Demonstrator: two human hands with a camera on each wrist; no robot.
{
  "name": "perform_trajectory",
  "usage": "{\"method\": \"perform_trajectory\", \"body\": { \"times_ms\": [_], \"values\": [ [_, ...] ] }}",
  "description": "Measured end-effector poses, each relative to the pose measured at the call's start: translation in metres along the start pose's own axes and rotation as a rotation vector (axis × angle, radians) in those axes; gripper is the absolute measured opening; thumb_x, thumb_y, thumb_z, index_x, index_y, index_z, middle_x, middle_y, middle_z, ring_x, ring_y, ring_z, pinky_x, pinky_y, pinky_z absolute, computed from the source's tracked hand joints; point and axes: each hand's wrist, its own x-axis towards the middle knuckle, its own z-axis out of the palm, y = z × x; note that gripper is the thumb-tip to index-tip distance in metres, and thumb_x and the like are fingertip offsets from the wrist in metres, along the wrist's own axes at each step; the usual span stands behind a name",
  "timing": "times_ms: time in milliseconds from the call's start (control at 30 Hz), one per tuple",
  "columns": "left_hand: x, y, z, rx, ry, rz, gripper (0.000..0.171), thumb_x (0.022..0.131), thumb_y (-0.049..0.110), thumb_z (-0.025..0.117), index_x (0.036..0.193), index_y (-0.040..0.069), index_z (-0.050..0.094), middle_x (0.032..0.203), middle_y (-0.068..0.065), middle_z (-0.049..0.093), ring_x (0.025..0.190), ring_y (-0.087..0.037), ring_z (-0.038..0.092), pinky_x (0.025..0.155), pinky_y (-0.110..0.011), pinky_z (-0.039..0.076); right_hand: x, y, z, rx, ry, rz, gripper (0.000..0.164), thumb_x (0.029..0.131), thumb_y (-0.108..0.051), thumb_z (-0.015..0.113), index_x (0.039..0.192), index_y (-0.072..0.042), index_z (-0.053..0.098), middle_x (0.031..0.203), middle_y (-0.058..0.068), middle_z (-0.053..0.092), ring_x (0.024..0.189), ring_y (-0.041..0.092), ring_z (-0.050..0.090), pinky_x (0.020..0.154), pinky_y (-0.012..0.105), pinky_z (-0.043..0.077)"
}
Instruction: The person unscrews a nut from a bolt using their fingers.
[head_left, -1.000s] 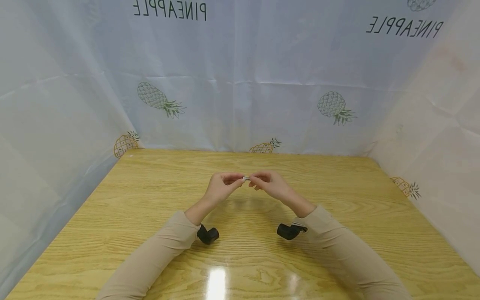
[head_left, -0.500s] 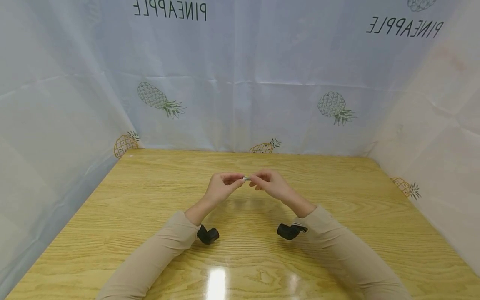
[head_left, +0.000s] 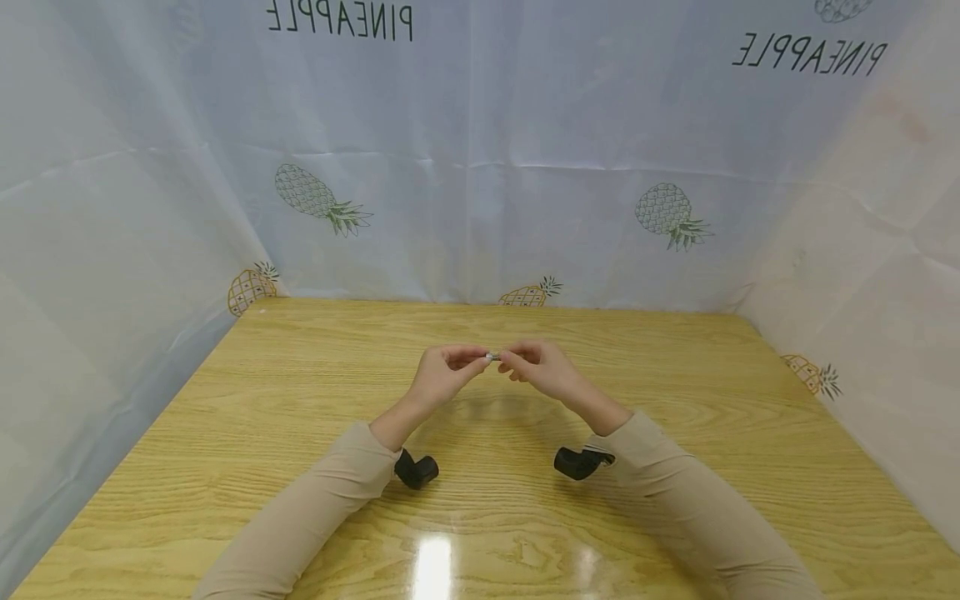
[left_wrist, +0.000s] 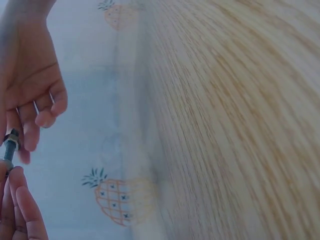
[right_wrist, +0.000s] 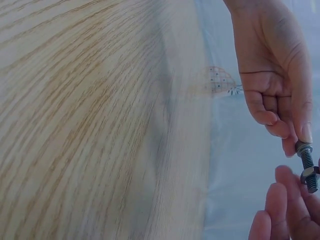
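A small metal bolt [head_left: 492, 357] lies sideways between the two hands, held above the table. My left hand [head_left: 437, 377] pinches its head end between thumb and fingers; the head is mostly covered. A hex nut [right_wrist: 310, 174] sits around the threaded shank [right_wrist: 307, 159], with the bolt's tip showing past it in the right wrist view. My right hand [head_left: 549, 372] has its thumb and fingertips at the nut, pinching it. In the left wrist view the nut [left_wrist: 12, 140] appears close to the right hand's fingers, partly cut off by the frame edge.
Below the hands spreads a light wood-grain table [head_left: 300, 400]. White cloth [head_left: 480, 225] with pineapple prints hangs at the back and both sides. Under the sleeves, a black curved piece [head_left: 416, 471] shows by the left wrist and another black piece [head_left: 577, 463] by the right.
The right fingers shift very slightly at the nut end. The left hand and both forearms stay in place.
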Motion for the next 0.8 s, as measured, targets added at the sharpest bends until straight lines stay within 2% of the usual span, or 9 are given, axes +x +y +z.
{"method": "perform_trajectory", "body": {
  "times_ms": [67, 200, 333, 467, 633, 800],
  "values": [
    [-0.0001, 0.0002, -0.0002, -0.001, 0.000, 0.001, 0.028, 0.090, 0.014, 0.062, 0.112, -0.002, 0.066, 0.111, -0.020, 0.067, 0.099, -0.029, 0.066, 0.081, -0.031, 0.055, -0.0002, -0.0002, 0.0001, 0.010, -0.003, 0.001, 0.034, 0.096, -0.029, 0.052, 0.119, -0.004, 0.060, 0.112, 0.018, 0.065, 0.101, 0.034, 0.061, 0.089, 0.048, 0.050],
    [0.0009, -0.0010, -0.0005, -0.015, -0.003, 0.018, 0.027, 0.090, 0.013, 0.062, 0.111, -0.003, 0.066, 0.110, -0.021, 0.067, 0.097, -0.030, 0.066, 0.081, -0.030, 0.055, -0.0002, -0.0005, 0.0006, -0.007, 0.038, -0.029, 0.027, 0.092, -0.020, 0.060, 0.114, -0.005, 0.061, 0.113, 0.016, 0.063, 0.101, 0.031, 0.061, 0.085, 0.041, 0.053],
    [0.0017, -0.0017, -0.0004, -0.022, -0.003, 0.025, 0.026, 0.090, 0.012, 0.062, 0.110, -0.003, 0.067, 0.109, -0.021, 0.068, 0.095, -0.028, 0.066, 0.080, -0.029, 0.055, 0.0000, -0.0013, 0.0006, -0.008, 0.066, -0.034, 0.033, 0.088, -0.020, 0.065, 0.116, -0.004, 0.060, 0.117, 0.016, 0.061, 0.102, 0.029, 0.060, 0.081, 0.035, 0.054],
    [0.0008, -0.0005, -0.0004, -0.006, -0.002, 0.026, 0.026, 0.090, 0.013, 0.062, 0.110, -0.003, 0.067, 0.109, -0.021, 0.068, 0.095, -0.029, 0.066, 0.079, -0.030, 0.055, 0.0004, -0.0018, 0.0002, -0.002, 0.033, 0.004, 0.040, 0.093, -0.029, 0.059, 0.124, -0.005, 0.057, 0.116, 0.017, 0.063, 0.102, 0.031, 0.061, 0.085, 0.041, 0.052],
    [-0.0003, 0.0012, -0.0004, 0.004, 0.002, 0.011, 0.027, 0.090, 0.014, 0.062, 0.111, -0.002, 0.067, 0.110, -0.020, 0.068, 0.098, -0.030, 0.066, 0.080, -0.030, 0.055, -0.0004, -0.0016, 0.0001, 0.008, -0.028, 0.048, 0.041, 0.098, -0.036, 0.046, 0.123, -0.005, 0.058, 0.109, 0.016, 0.067, 0.094, 0.026, 0.062, 0.091, 0.046, 0.049],
    [0.0008, 0.0000, -0.0004, -0.008, 0.002, 0.008, 0.027, 0.090, 0.013, 0.062, 0.111, -0.003, 0.066, 0.110, -0.021, 0.067, 0.098, -0.029, 0.066, 0.081, -0.030, 0.055, -0.0008, -0.0014, 0.0014, -0.012, 0.011, 0.003, 0.030, 0.095, -0.024, 0.055, 0.118, -0.006, 0.060, 0.112, 0.016, 0.065, 0.098, 0.028, 0.062, 0.087, 0.043, 0.052]
  ]
}}
